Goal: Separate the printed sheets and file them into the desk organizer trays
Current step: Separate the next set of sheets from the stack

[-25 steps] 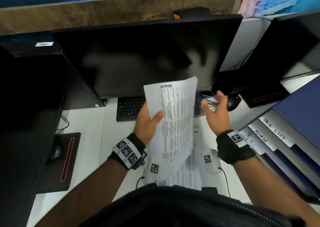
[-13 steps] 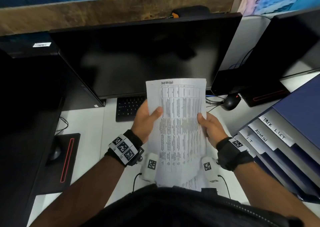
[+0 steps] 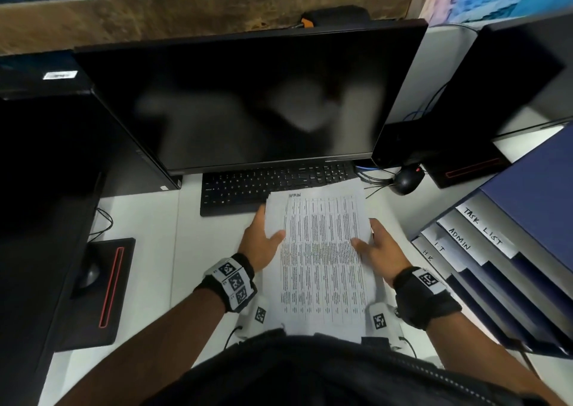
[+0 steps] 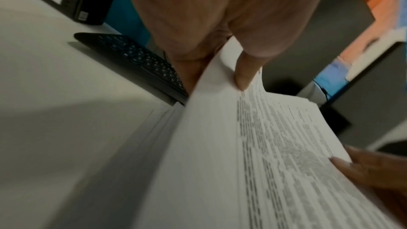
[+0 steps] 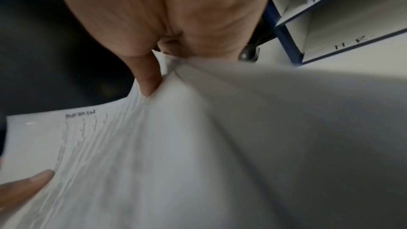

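Head view has both hands on the paper: left hand [image 3: 262, 244] grips the left edge of the printed sheets [image 3: 322, 260], thumb lying across the top page and fingers tucked underneath, and the right hand [image 3: 379, 247] mirrors that on the right edge. The wrist views back this up, each thumb [image 4: 244, 74] is pressed down on the printed face with the edge pinched under it. So neither hand is spread, both are clamped on the stack

Left wrist view shows several page edges fanned under the top one, so it's clearly more than 1 sheet. Holding it by both sides like that keeps the bundle flat and facing up, I'd guess so the heading can be read. Handwritten at the top looks like "ADMIN", though it's a bit blurry

Stack sits low over the desk [image 3: 139, 250] right in front of the person, its far edge overlapping the keyboard [image 3: 248, 188]. Can't tell if it's actually resting on the desk or just hovering

Off to the right is the desk organizer [image 3: 496, 266], stepped blue trays with paper labels: TASK LIST, ADMIN, I.T, H.R. ADMIN tray [image 3: 462, 239] is 2nd from the top, so my bet is the top sheet goes there, needs peeling off the rest first
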`<state>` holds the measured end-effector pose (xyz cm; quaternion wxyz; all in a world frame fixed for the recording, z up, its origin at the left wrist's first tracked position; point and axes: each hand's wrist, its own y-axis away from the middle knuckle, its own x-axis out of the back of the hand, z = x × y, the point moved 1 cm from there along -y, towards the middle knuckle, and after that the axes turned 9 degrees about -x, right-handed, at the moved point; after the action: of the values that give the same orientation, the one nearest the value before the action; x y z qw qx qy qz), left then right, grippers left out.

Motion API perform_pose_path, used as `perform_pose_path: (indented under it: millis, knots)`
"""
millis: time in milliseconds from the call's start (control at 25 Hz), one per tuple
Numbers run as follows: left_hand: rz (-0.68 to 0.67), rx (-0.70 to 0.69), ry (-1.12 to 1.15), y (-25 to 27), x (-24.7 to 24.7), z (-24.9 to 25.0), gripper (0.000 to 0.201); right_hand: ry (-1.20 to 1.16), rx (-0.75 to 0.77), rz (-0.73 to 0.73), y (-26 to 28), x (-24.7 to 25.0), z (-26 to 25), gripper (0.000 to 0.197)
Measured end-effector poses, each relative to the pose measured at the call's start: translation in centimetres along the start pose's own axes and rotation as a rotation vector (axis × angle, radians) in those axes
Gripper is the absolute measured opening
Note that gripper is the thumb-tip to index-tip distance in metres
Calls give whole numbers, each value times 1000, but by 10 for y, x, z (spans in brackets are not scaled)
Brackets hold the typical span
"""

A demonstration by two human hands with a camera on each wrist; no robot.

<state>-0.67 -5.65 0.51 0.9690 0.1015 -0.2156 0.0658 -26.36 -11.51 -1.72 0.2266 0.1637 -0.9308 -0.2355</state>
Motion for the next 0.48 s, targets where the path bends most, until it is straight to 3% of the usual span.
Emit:
perform_pose_path:
  millis: [80,160,240,280,360,400,480]
  knots:
    - [-115,-25,-71,6,-3,0,54,77,-60,-6,0,-2,4,44]
    - [-186,-82,-107,12,-10,0,39,133,-29,167,3,-2,-2,69]
    - [-233,-141,-135,16,-21,-3,35,426,289,386,3,0,-15,92]
    - [-265,-170,-139,18,-26,-7,34,628,457,377,4,-4,-23,92]
    - [-309,-159,-67,15,-31,-13,31,835,622,150,1,-19,-34,70]
    - [-341,-146,4,12,-29,-17,30,829,637,36,-1,-28,-37,52]
    - [-411,-139,113,2,-18,-29,34,745,655,-55,-6,-42,-34,27]
